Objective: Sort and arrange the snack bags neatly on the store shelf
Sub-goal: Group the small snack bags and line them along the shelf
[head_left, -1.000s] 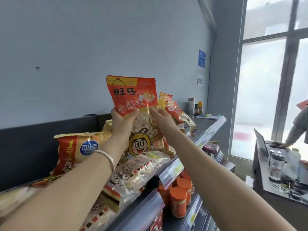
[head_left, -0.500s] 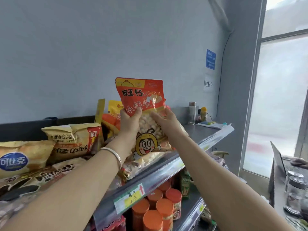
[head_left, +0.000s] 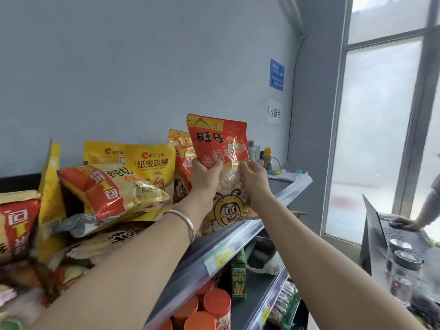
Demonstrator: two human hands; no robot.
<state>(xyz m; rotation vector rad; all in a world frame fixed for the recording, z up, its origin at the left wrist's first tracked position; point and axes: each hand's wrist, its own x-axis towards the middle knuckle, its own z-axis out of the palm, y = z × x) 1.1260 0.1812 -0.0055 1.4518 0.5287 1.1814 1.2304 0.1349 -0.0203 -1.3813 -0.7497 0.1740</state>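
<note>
Red and clear plastic, head view: we log one snack bag (head_left: 217, 139) with a red top, a see-through middle full of pale round pieces and a cartoon face low on the front. It is held upright at the front of the top shelf (head_left: 239, 236); we cannot tell whether its bottom edge rests there. Our left hand (head_left: 204, 177), with a silver bracelet (head_left: 187, 220) on its wrist, grips the bag's left side, fingers curled round it. Our right hand (head_left: 256, 179) pinches the right side, its fingers grasping the plastic. Just behind the bag stands a matching red bag (head_left: 179, 148). To its left we list upright yellow bags (head_left: 152, 160), then a red-and-gold bag (head_left: 112, 189) lying tilted on a loose heap. On the shelf below we list orange-lidded canisters (head_left: 216, 303) and a green box (head_left: 238, 279). On the wall is a blue sign (head_left: 276, 75). At far right a tabletop (head_left: 378, 256) carries a laptop (head_left: 373, 217) and glass jars (head_left: 404, 270).
</note>
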